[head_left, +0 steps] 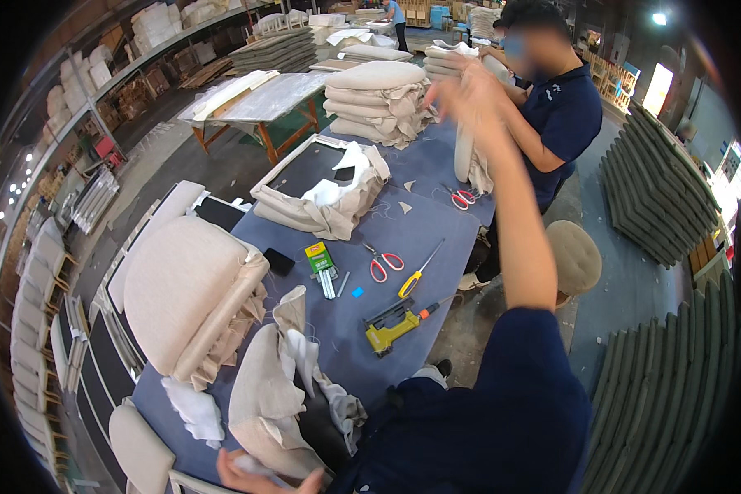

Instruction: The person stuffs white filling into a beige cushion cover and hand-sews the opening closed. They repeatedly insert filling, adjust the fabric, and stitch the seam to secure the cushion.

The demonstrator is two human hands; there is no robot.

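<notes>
My right arm reaches far up and forward. At its end my right hand (463,100) is blurred, its fingers apart with nothing seen in them, overlapping a co-worker's hands in the picture. Down at the lower edge my left hand (251,475) has its fingers spread beside a beige fabric chair cover piece (259,395), with white padding and a dark panel showing in its folds. A yellow staple gun (393,331) with an orange hose fitting lies on the blue-grey table (424,226). Near it are a yellow screwdriver (412,283), red-handled scissors (384,263) and a green staple box (319,259).
A co-worker in a dark shirt (564,111) stands across at the upper right. Beige cushions (185,292) are stacked at the left; a half-covered seat frame (305,206) lies farther up. A black phone (279,262) and second scissors (461,198) lie there. A round stool (572,257) stands right.
</notes>
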